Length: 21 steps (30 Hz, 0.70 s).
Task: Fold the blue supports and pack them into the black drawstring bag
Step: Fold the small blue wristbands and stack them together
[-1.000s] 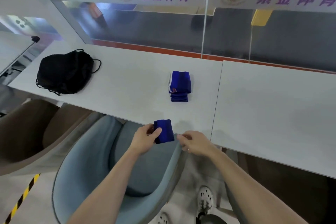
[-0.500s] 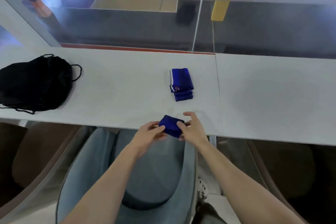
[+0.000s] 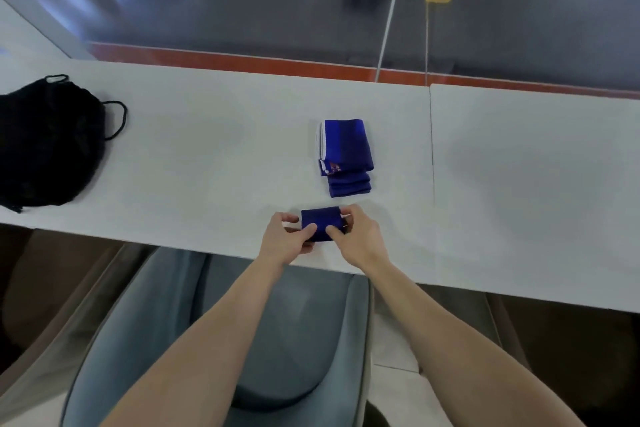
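Note:
A small folded blue support (image 3: 320, 220) sits low over the white table's front edge, pinched from both sides. My left hand (image 3: 285, 241) grips its left end with thumb on top. My right hand (image 3: 355, 236) grips its right end. Just beyond them a stack of folded blue supports (image 3: 346, 152) lies on the table, the top one showing a white edge. The black drawstring bag (image 3: 45, 146) lies far to the left on the table, its cords trailing to the right; its opening is not visible.
The white table (image 3: 214, 149) has a seam (image 3: 432, 156) to the right of the stack. A grey-blue chair (image 3: 277, 340) stands under my arms, a brown chair (image 3: 45, 288) to its left. A glass partition (image 3: 311, 10) lines the table's far edge.
Both hands moved forward from the table's edge onto the table with the small blue support. My right hand, free a second ago, now grips its right end. The camera tilted down.

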Each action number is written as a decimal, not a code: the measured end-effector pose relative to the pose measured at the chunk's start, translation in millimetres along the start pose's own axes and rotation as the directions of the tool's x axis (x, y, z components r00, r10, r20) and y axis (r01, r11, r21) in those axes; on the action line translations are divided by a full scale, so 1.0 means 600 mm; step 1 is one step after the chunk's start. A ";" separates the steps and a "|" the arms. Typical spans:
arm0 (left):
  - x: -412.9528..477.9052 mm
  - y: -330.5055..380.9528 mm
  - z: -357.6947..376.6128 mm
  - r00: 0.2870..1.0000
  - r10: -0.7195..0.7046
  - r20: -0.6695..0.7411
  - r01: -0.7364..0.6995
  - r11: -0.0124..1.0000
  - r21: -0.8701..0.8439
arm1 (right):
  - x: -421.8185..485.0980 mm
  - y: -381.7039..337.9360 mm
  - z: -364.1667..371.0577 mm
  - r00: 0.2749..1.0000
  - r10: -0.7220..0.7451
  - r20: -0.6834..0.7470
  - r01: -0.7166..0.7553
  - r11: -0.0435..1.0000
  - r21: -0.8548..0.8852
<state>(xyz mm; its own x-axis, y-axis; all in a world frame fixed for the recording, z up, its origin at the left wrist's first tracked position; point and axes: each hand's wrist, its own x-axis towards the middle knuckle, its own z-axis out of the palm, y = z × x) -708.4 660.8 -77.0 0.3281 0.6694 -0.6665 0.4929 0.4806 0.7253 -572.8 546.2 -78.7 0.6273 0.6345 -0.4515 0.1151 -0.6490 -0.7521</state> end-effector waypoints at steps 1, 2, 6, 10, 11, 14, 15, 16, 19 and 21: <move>0.005 -0.002 -0.005 0.999 0.030 -0.022 -0.027 0.993 0.113 | 0.004 0.002 0.008 1.000 -0.009 0.003 0.009 1.000 -0.012; 0.009 -0.004 -0.010 0.996 0.074 -0.045 -0.062 0.971 0.233 | 0.007 0.002 0.016 1.000 -0.031 0.002 0.031 0.999 -0.032; 0.029 -0.004 -0.033 0.955 0.296 -0.022 -0.238 0.807 0.540 | 0.014 -0.005 0.050 0.978 -0.207 -0.026 0.197 0.957 -0.213; 0.049 -0.004 -0.039 0.865 0.492 0.097 -0.381 0.519 0.765 | 0.021 -0.013 0.066 0.979 -0.199 -0.035 0.174 0.919 -0.355; 0.053 -0.003 -0.038 0.838 0.526 0.141 -0.411 0.440 0.799 | 0.022 -0.015 0.068 0.982 -0.186 -0.029 0.162 0.914 -0.372; 0.055 0.004 -0.038 0.821 0.506 0.266 -0.463 0.316 0.828 | 0.020 -0.021 0.067 0.986 -0.167 -0.016 0.146 0.898 -0.416; 0.054 0.007 -0.042 0.822 0.488 0.293 -0.473 0.298 0.829 | 0.016 -0.025 0.065 0.988 -0.156 -0.018 0.134 0.893 -0.429; 0.052 0.012 -0.047 0.820 0.473 0.322 -0.488 0.283 0.826 | 0.012 -0.030 0.064 0.989 -0.147 -0.019 0.123 0.887 -0.445; 0.041 0.027 -0.067 0.806 0.427 0.410 -0.540 0.249 0.804 | -0.006 -0.048 0.054 0.993 -0.109 -0.039 0.076 0.865 -0.497; 0.028 0.036 -0.084 0.800 0.399 0.447 -0.556 0.214 0.803 | -0.023 -0.055 0.047 0.995 -0.079 -0.054 0.039 0.852 -0.522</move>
<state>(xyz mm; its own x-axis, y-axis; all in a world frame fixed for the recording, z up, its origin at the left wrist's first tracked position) -732.8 710.7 -63.7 0.8199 0.4740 -0.3210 0.5704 -0.7241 0.3876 -607.1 570.9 -61.0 0.6572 0.6602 -0.3637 0.5248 -0.7471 -0.4079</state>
